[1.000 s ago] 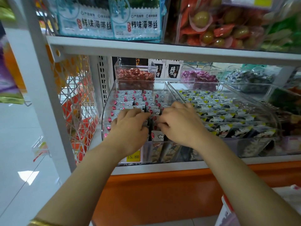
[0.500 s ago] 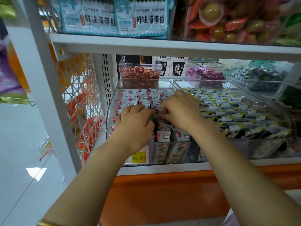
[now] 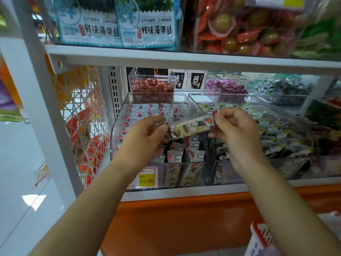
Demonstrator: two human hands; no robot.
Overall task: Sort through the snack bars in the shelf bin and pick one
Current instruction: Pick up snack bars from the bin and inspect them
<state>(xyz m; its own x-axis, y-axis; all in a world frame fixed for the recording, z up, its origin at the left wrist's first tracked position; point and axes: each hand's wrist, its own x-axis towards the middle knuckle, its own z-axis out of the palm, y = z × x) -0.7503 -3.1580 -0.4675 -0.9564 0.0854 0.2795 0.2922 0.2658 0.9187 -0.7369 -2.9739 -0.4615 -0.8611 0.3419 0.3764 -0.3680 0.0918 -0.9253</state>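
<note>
We hold one snack bar (image 3: 191, 126) tilted at mid-frame, just above the clear shelf bin (image 3: 118, 141). Our left grip (image 3: 145, 133) pinches its lower end and our right grip (image 3: 238, 130) its upper end. The pick looks made; we judge only carrying it off is left.

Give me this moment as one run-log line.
snack bar: tilted, held over shelf bin | left hand: pinches lower end | right hand: pinches upper end | phase: pick made
</note>
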